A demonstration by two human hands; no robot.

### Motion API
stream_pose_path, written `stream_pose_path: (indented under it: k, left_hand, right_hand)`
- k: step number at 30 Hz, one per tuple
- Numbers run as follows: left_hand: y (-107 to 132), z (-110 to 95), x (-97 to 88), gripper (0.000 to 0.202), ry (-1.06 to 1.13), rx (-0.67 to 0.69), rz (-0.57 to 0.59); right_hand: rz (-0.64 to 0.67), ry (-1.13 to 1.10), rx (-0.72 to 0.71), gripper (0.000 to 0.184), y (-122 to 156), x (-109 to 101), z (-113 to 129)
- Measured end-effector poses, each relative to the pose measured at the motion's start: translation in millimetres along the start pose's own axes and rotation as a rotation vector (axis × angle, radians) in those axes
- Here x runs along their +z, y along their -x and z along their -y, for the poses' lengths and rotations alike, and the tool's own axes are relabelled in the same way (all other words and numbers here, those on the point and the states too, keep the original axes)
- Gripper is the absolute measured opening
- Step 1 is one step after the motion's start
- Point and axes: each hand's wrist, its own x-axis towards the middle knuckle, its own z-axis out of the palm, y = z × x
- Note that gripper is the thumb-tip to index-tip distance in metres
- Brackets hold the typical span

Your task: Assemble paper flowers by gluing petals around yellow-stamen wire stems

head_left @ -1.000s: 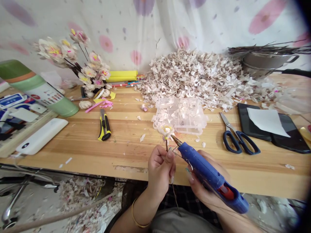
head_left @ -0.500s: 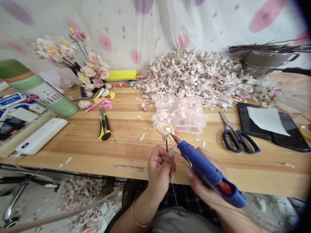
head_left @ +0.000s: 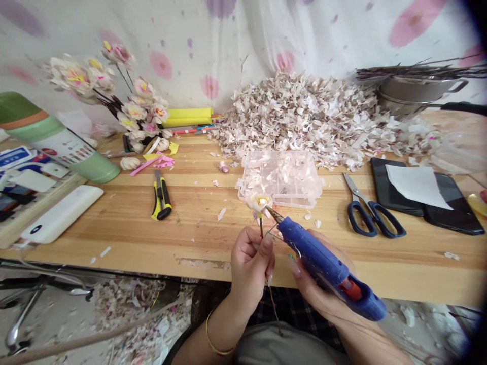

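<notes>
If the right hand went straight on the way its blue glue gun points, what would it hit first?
Probably the pale flower on the stem held by the left hand; the glue gun has its tip beside that flower, though contact is unclear.

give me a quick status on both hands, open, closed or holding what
Left hand: closed, holding the thin brown stem of a white, yellow-centred flower.
Right hand: closed, holding a blue, plastic-looking glue gun.
</notes>
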Motion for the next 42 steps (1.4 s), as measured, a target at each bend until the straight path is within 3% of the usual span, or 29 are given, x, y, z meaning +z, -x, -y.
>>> stream_pose_path:
  k: [42]
  left_hand:
    - [-1.9,-3.3,3.3,0.049,0.019,0.013,-0.036]
  right_hand:
    - [-0.012,0.012,0.041,0.024,-1.3,1.3,5.3]
